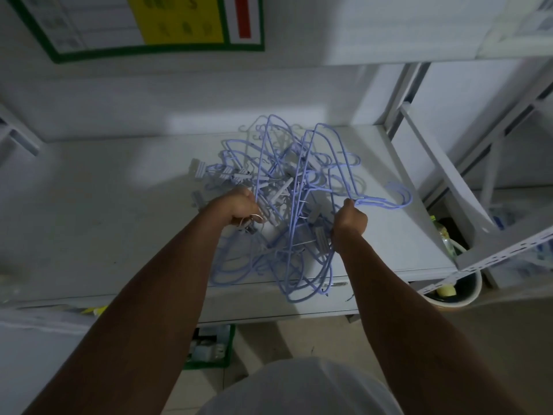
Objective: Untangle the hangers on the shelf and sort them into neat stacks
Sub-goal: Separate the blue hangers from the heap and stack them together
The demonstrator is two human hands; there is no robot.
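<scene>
A tangled heap of pale blue wire hangers (294,175), several with grey clips, lies on the white shelf (104,211) right of its middle and reaches over the front edge. My left hand (241,209) is shut on hanger wires and clips at the heap's left side. My right hand (350,218) is shut on the necks of a few hangers at the right side; their hooks (399,197) stick out to the right. Some hangers stand tilted up between my hands.
A green-framed poster (143,25) hangs on the wall behind. White shelf uprights and braces (443,163) stand to the right. Below right sits a white bucket (457,295) with items. A green crate (209,348) rests on the floor under the shelf.
</scene>
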